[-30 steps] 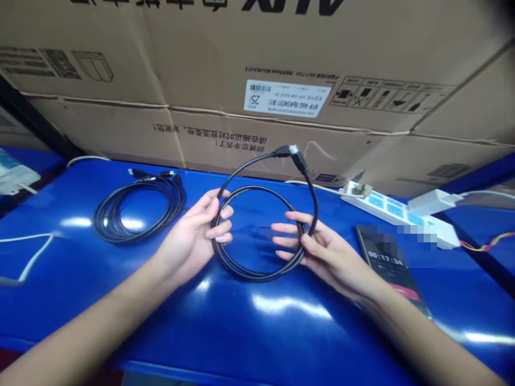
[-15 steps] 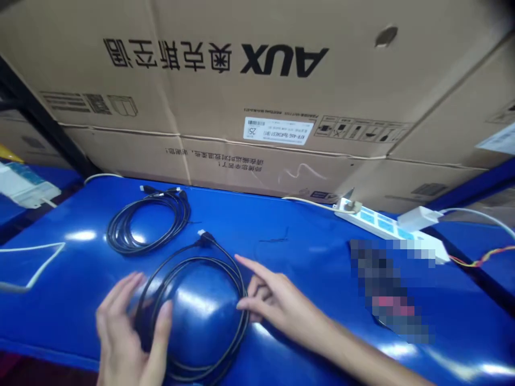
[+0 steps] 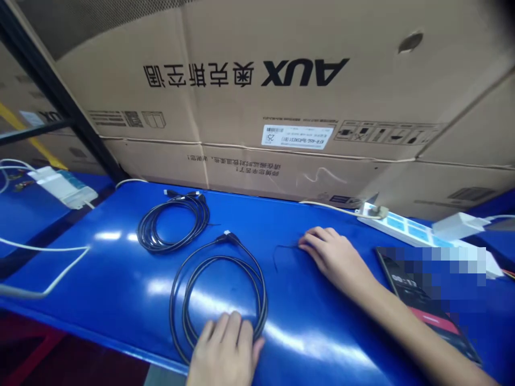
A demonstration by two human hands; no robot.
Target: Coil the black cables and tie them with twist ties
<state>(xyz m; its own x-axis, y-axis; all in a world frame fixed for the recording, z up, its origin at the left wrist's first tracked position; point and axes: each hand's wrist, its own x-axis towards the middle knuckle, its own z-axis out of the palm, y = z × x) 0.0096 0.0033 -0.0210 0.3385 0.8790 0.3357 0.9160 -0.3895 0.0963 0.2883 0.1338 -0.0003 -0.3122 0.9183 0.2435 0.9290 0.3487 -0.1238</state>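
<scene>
A coiled black cable (image 3: 262, 292) lies on the blue tabletop, with its plugs (image 3: 227, 236) together at the far side of the loop. My left hand (image 3: 223, 348) is closed over the near side of this coil, its fingers bent onto the strands; the fingertips are partly hidden. Farther right, my right hand (image 3: 332, 257) pinches one end of a thin black twist tie (image 3: 277, 254), which trails to the left just above the table. A second coiled black cable (image 3: 145, 236) rests behind and to the left, untouched.
A large cardboard box (image 3: 225, 118) stands along the back edge. At the right are a white power strip (image 3: 402, 226) with a charger (image 3: 458, 228) and a partly blurred phone (image 3: 432, 316). A white cord (image 3: 60, 276) crosses the left side; another power strip (image 3: 64, 187) lies beyond.
My right hand has left the coil and moved right to the twist tie, pinching it. My left hand has shifted from the coil's left side to its near side. The view has turned left.
</scene>
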